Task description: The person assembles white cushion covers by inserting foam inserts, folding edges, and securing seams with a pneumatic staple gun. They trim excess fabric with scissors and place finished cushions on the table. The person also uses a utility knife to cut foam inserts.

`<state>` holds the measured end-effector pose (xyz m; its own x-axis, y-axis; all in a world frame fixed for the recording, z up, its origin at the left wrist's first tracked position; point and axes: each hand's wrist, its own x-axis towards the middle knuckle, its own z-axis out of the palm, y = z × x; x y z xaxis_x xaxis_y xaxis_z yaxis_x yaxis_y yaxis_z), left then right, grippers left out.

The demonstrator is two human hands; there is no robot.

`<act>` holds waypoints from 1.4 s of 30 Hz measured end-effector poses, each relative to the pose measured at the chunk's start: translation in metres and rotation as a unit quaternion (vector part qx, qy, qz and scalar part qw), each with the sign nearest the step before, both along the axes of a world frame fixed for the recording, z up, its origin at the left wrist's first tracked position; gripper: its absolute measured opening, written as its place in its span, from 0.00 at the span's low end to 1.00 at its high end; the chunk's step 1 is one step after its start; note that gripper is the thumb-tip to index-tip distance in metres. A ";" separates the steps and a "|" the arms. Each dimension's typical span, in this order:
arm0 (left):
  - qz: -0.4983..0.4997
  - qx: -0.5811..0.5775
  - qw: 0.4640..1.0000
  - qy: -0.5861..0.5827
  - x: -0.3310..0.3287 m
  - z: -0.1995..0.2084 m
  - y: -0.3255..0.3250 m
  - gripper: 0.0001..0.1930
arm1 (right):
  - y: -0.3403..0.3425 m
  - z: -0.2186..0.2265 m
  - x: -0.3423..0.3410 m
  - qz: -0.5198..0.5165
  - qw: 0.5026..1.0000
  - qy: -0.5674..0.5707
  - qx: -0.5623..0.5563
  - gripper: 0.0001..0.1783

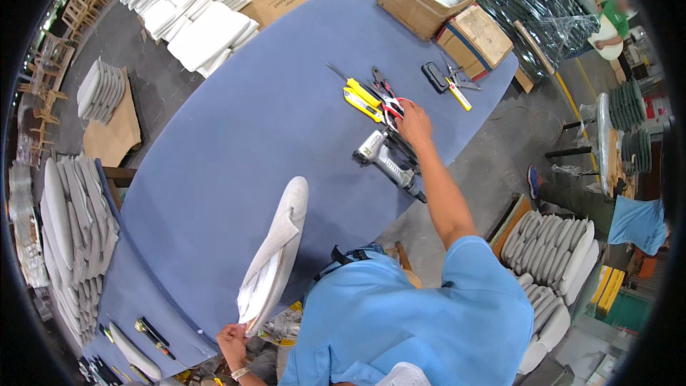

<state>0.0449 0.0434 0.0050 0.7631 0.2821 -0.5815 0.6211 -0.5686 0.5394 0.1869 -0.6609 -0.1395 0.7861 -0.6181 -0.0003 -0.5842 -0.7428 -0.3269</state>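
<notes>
My left hand (232,345) pinches the near end of a light grey fabric-covered seat pad (283,243). The pad is tilted on its edge at the table's near side, and white material shows in the fold of its cover. Stretched out to the right, my right hand (414,123) has its fingers closed on the red handles of scissors (392,108); its fingertips are partly hidden. Beside these lie yellow cutters (363,103), a thin pointed tool and dark-handled pliers (383,81). A silver staple gun (386,162) rests just below my right wrist.
On the blue table (214,143), a cardboard box of white stuffing (409,7) stands at the far right, near a smaller box (475,39). Stacked grey pads (77,221) stand at left, more (547,250) at right. Other people are at the right.
</notes>
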 end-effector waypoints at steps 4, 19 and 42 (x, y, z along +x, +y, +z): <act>0.010 -0.021 1.000 -0.005 -0.004 -0.002 0.001 0.09 | -0.019 -0.003 0.009 0.009 0.997 0.080 0.012 0.23; 0.000 -0.008 1.000 0.012 0.017 0.005 0.010 0.12 | 0.007 -0.016 0.093 0.107 0.990 -0.028 0.088 0.20; 0.030 0.023 0.999 -0.007 -0.049 -0.006 -0.042 0.14 | -0.080 -0.085 0.128 0.297 0.954 0.041 0.016 0.26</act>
<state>-0.0042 0.0017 -0.0014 0.7520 0.3536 -0.5562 0.6472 -0.5558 0.5217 0.3147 -0.7410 -0.2249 0.9940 -0.0627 -0.0891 -0.0886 -0.9412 -0.3261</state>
